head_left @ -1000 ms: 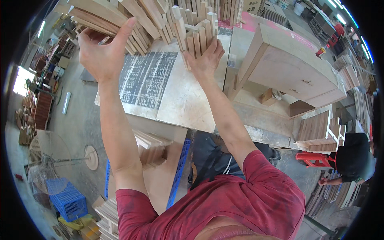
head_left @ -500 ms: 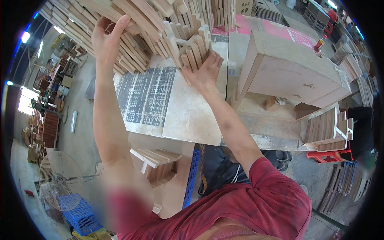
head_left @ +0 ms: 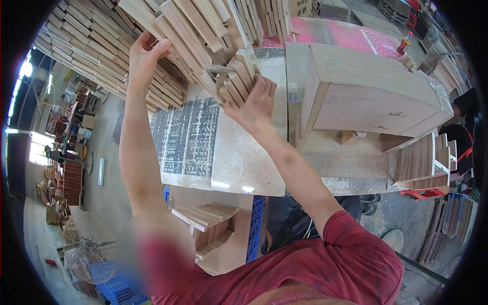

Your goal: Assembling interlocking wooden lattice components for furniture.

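A thick bundle of pale wooden strips (head_left: 185, 43) stands tilted at the far side of the table, between my two hands. My left hand (head_left: 145, 60) is at its left side, thumb along the wood and fingers curled in behind, partly hidden. Around the near right end of the bundle, my right hand (head_left: 255, 104) is closed, its fingers over the outer short strips (head_left: 235, 84). The strips' ends are uneven. To the left of the bundle rises a large stack of similar strips (head_left: 96, 46).
On the table (head_left: 249, 157) lies a dark patterned sheet (head_left: 188, 134). A wooden cabinet (head_left: 376, 96) stands to the right, with more strips (head_left: 417, 160) beside it. Below the near edge are stacked wooden pieces (head_left: 208, 218) and a blue crate (head_left: 255, 223). A fan (head_left: 89, 239) stands lower left.
The bundle's top has come more into view, and its near end sits slightly lower and left, with my right hand on it. The whole view has shifted a little. Both hands keep their hold.
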`<state>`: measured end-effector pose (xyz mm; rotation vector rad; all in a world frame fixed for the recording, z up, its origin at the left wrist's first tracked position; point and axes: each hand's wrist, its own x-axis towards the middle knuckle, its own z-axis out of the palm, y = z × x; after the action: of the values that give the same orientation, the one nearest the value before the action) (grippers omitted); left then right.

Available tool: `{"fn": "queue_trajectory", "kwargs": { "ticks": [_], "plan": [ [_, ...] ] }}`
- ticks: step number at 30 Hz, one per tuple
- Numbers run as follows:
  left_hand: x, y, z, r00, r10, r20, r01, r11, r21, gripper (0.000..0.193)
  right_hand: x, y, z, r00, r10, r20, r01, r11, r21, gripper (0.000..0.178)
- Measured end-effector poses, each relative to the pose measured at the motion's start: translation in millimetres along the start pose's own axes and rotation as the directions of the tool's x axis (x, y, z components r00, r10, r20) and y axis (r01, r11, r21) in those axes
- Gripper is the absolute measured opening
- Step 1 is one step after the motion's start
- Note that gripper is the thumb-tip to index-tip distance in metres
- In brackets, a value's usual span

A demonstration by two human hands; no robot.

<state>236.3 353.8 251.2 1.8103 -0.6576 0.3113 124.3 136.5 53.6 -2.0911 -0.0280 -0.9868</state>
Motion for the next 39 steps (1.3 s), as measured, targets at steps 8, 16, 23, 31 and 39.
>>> {"fn": "queue_trajectory", "kwargs": {
  "ticks": [8,16,23,31,39],
  "plan": [
    [14.1,10.3,17.5,1.000,0.011,0.002,-0.011,0.993,0.121,0.067,2.4,0.9,1.7,1.000,0.003,-0.013,-0.003,1.000,-0.012,0.096],
    [-11.9,15.3,33.4,0.977,0.014,-0.213,0.036,0.973,0.227,0.081,-0.2,-5.4,-1.9,1.000,-0.015,-0.004,0.014,1.000,-0.024,0.097],
    [-28.8,7.3,46.7,0.978,0.015,-0.209,0.045,0.959,0.279,0.080,4.3,-4.4,-4.0,0.998,0.038,0.054,-0.035,0.997,-0.062,0.098],
    [-49.8,1.2,33.4,0.988,0.065,-0.143,-0.020,0.954,0.299,0.071,2.1,-6.2,-5.3,0.997,0.021,0.080,-0.015,0.997,-0.075,0.101],
    [-55.3,6.4,38.8,0.994,0.000,-0.106,0.036,0.941,0.337,0.068,2.1,-3.6,0.7,0.999,-0.006,0.034,0.008,0.999,-0.050,0.103]
  ]
}}
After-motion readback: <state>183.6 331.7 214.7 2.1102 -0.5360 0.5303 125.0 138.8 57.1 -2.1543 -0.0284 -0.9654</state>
